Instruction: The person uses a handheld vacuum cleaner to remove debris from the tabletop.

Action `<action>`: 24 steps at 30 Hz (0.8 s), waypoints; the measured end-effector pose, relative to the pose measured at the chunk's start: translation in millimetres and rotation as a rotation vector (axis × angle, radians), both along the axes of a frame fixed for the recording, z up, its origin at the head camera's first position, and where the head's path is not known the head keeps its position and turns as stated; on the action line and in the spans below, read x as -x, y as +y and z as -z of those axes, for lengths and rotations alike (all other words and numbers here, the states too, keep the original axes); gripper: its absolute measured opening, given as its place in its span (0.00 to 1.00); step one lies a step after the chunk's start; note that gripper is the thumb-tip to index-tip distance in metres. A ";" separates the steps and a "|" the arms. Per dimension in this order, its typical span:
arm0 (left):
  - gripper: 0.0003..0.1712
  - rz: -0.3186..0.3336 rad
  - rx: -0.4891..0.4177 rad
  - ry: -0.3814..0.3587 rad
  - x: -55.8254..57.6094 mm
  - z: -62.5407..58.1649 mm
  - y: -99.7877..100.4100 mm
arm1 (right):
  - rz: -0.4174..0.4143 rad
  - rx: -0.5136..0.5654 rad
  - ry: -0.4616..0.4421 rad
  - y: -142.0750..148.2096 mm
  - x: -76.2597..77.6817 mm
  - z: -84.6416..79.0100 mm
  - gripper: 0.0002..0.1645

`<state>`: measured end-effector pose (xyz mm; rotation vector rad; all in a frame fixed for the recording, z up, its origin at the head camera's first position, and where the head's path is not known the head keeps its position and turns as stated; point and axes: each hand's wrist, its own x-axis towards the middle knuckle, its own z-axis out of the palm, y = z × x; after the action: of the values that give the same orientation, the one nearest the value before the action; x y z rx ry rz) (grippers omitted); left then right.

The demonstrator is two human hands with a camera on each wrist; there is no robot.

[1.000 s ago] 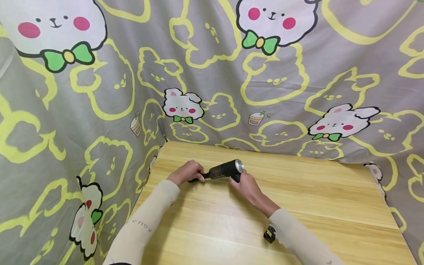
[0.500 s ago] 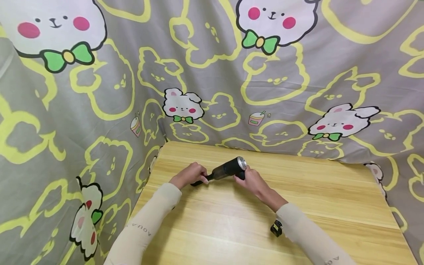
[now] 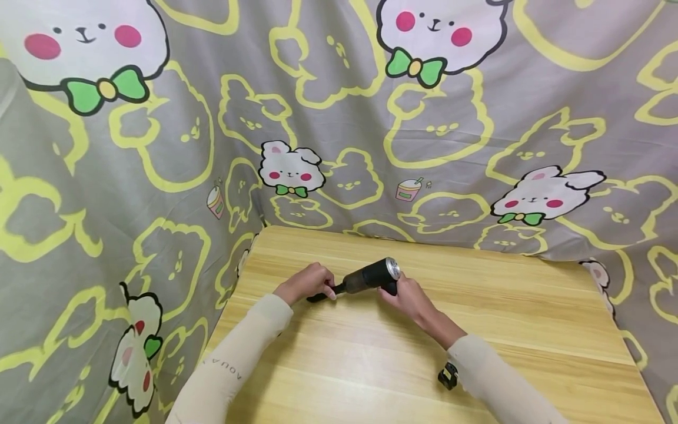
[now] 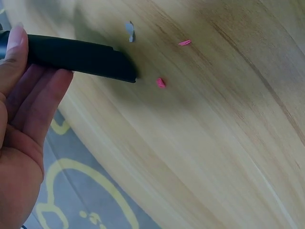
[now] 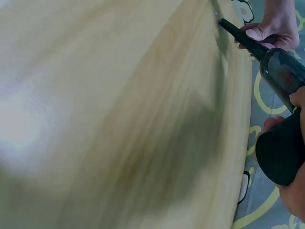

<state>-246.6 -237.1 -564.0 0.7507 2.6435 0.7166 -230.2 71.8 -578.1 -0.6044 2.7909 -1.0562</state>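
Observation:
A black handheld vacuum cleaner [image 3: 375,274] with a silver end cap is held low over the table, pointing left. My right hand [image 3: 412,299] grips its handle [image 5: 281,150]. Around the slim black nozzle [image 4: 83,58] my left hand [image 3: 312,280] curls, thumb on one side and fingers on the other. In the left wrist view, the slanted nozzle tip is close to a pink scrap [image 4: 161,83], with a second pink scrap [image 4: 184,42] and a pale grey scrap [image 4: 130,32] nearby. A smoky see-through dust cup [image 5: 282,71] shows in the right wrist view.
The wood-grain table [image 3: 503,318] reaches back to a grey curtain [image 3: 360,135] printed with white cartoon animals and yellow outlines. The curtain also hangs along the left and right sides. A small black device [image 3: 448,376] sits at the right sleeve's cuff.
The vacuum cleaner and both hands have shifted a little to the right and slightly nearer. Both hands keep their hold on it throughout.

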 end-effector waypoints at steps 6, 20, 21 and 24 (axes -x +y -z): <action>0.06 0.039 0.006 0.015 -0.6 -0.3 -1.3 | 0.059 0.033 0.014 -4.2 -13.5 8.4 0.32; 0.07 0.032 0.026 0.012 -7.8 -2.0 -6.3 | 0.040 0.057 0.009 -9.4 -16.7 9.6 0.31; 0.07 0.031 0.019 0.009 -8.7 -2.6 -6.2 | 0.034 0.057 0.001 -8.6 -15.3 8.9 0.32; 0.07 0.033 0.003 0.001 -10.3 -4.2 -5.2 | 0.022 0.055 -0.016 -5.6 -11.5 7.2 0.32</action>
<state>-236.3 -242.2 -559.8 0.7913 2.6263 0.7030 -218.8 66.2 -585.4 -0.5693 2.7693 -1.1404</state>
